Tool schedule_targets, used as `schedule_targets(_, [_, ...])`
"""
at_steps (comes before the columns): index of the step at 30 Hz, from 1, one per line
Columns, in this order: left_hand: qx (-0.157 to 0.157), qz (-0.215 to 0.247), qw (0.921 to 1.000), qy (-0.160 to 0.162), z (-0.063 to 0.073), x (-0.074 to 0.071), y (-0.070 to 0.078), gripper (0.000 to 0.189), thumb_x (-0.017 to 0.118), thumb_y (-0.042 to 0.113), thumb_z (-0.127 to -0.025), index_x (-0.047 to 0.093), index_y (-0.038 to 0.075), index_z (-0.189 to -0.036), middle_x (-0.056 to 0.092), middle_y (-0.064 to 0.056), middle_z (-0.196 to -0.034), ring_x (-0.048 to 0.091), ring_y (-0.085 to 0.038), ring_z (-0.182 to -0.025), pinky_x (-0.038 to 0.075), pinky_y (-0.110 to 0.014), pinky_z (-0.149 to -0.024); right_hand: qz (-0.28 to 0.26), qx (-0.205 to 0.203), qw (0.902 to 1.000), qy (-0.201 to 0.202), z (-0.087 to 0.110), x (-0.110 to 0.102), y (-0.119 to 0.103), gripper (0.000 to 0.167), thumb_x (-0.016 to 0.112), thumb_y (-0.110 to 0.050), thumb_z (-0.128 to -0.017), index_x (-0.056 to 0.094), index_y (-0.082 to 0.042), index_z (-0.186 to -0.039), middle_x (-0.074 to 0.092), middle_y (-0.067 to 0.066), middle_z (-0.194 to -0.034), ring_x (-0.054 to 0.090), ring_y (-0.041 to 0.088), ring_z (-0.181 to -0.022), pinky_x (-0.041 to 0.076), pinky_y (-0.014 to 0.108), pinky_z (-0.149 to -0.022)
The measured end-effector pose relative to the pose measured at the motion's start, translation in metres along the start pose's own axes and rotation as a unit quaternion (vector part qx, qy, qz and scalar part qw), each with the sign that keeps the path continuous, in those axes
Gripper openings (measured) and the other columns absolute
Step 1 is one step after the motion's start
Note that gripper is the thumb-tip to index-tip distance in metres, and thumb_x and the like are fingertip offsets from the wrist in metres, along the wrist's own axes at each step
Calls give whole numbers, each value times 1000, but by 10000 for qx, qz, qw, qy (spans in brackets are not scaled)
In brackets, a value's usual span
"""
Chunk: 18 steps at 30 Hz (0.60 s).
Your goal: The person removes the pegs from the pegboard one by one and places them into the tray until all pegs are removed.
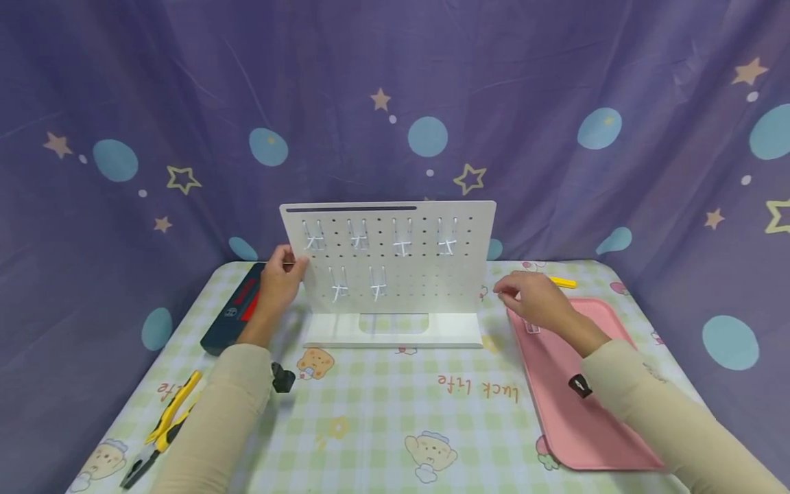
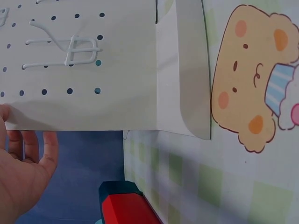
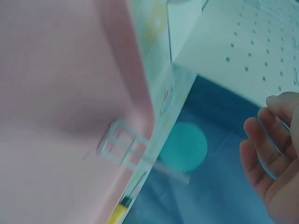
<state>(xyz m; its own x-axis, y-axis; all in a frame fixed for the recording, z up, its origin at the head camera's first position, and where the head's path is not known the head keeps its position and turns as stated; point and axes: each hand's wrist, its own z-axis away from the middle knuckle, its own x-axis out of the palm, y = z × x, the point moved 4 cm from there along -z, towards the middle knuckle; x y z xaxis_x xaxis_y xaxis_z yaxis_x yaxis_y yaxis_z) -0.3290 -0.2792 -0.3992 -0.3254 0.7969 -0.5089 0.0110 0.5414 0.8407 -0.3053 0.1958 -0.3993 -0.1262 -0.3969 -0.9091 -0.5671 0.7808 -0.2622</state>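
Observation:
A white metal pegboard [image 1: 395, 288] stands upright on its base in the middle of the table. Several white wire hooks [image 1: 402, 240] hang in its upper row, and two more sit lower on the left. My left hand [image 1: 282, 280] grips the board's left edge, thumb on the front and fingers behind, as the left wrist view shows. Just off the right edge, my right hand [image 1: 532, 296] hovers with loosely bent fingers and nothing between them. Below it, another wire hook [image 3: 124, 147] lies at the far end of the pink tray [image 1: 543, 412].
Left of the board lies a dark blue and red case [image 1: 228, 312]. Yellow-handled pliers [image 1: 163, 429] are at the front left, with a black piece [image 1: 282, 379] near the left sleeve. The tray holds a small black piece [image 1: 580, 385]. Behind it lies a yellow-handled tool [image 1: 563, 282].

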Motion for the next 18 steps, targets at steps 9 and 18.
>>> schedule_targets(9, [-105, -21, 9999, -41, 0, -1, -1, 34, 52, 31, -105, 50, 8, -130, 60, -17, -125, 59, -30, -110, 52, -40, -93, 20, -403, 9992, -57, -31, 27, -36, 13, 74, -10, -88, 77, -12, -100, 74, -1, -89, 65, 13, -78, 56, 37, -74])
schedule_targets(18, [6, 23, 10000, -50, -1, -2, -1, 34, 53, 30, -105, 50, 7, -129, 60, -18, -124, 59, -30, -110, 52, -39, -91, -29, -722, 9973, 129, -58, 56, -74, 15, 74, -16, -90, 75, -15, -104, 74, -1, -89, 68, 14, -81, 56, 32, -72])
